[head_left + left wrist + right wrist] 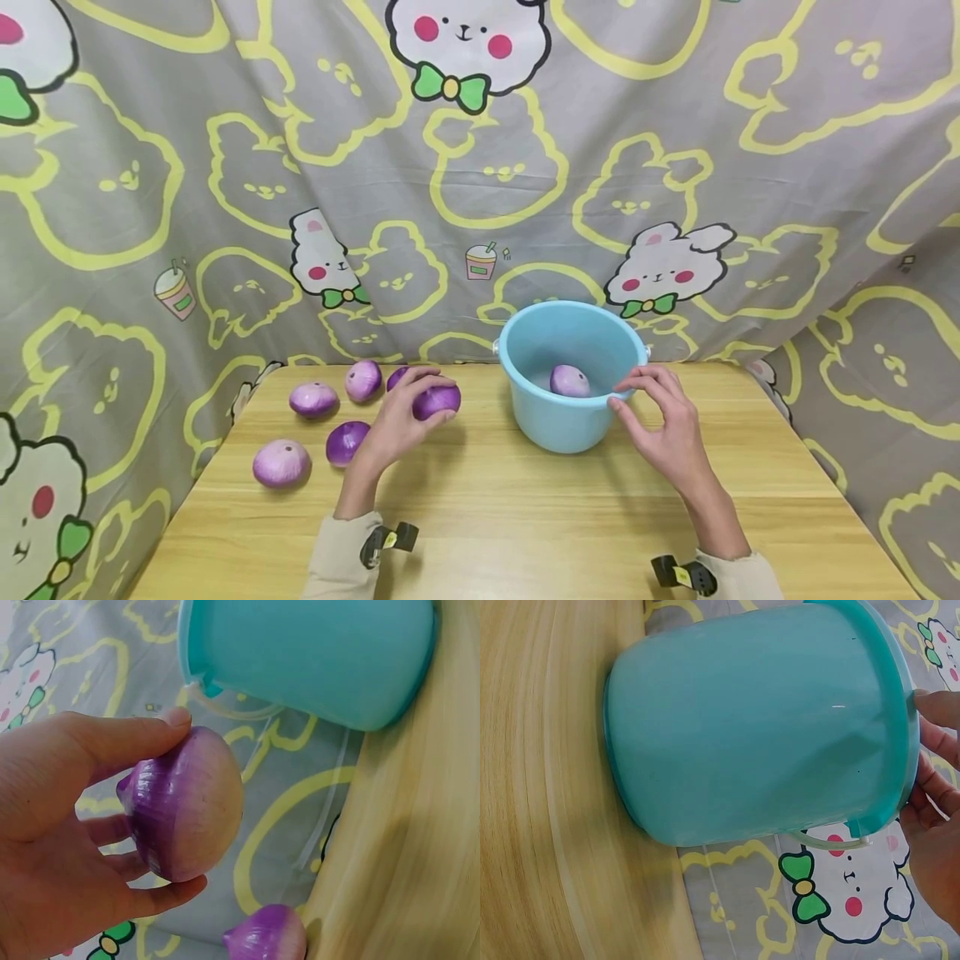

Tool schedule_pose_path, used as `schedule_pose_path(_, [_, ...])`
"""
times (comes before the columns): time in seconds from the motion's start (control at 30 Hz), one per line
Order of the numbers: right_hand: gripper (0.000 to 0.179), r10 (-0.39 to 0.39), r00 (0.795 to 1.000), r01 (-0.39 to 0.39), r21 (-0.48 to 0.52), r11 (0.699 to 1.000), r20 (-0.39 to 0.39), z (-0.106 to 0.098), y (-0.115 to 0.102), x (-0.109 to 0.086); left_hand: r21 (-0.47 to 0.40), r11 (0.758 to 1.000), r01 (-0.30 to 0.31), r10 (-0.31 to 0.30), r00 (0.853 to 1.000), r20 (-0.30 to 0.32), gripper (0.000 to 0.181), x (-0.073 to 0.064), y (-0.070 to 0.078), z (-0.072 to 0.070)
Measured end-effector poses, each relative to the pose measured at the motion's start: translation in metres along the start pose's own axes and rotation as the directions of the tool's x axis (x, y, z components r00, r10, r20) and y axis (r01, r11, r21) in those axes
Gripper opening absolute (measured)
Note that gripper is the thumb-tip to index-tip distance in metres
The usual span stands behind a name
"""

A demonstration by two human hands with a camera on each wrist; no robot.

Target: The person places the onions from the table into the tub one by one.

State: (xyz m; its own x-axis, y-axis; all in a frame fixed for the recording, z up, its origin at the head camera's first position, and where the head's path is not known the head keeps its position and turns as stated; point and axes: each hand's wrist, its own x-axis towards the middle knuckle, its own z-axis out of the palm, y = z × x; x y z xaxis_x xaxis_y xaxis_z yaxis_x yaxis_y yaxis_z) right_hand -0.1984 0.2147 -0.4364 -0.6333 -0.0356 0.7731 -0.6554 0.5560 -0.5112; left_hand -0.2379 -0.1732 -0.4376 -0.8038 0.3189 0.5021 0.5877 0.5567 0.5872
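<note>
My left hand [393,427] holds a purple onion [441,403] above the wooden table, left of the bucket. In the left wrist view, the thumb lies on one side of this onion [196,806] and the fingers on the other. A light blue bucket [561,427] stands upright at the back of the table. At its front right rim, my right hand [670,429] pinches the edge between thumb and fingers. Inside the bucket lies one pale purple onion [568,380]. The right wrist view shows the bucket's smooth outer wall [757,727] and the fingers at its rim.
Several more onions lie on the left of the table, among them a pale one [281,463] in front and a dark one [347,442] beside my left wrist. A patterned curtain [480,167] hangs right behind the table's back edge [480,364].
</note>
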Motion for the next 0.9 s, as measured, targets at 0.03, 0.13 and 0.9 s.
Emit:
schedule_pose_path(0.03, [0.030, -0.001, 1.000, 0.001, 0.000, 1.000, 0.000, 0.000, 0.000, 0.000, -0.002, 1.000, -0.002, 0.002, 1.000, -0.002, 0.043, 0.000, 0.001, 0.000])
schedule_pose_path(0.13, [0.030, -0.004, 1.000, 0.004, 0.001, 1.000, 0.000, 0.000, 0.000, 0.000, -0.010, 1.000, -0.003, 0.003, 1.000, -0.012, 0.043, 0.000, 0.003, -0.001])
schedule_pose_path(0.9, [0.030, -0.009, 1.000, 0.009, 0.009, 1.000, -0.005, 0.000, -0.001, 0.001, -0.112, 0.993, -0.024, 0.020, 0.999, -0.036, 0.041, 0.003, 0.019, -0.008])
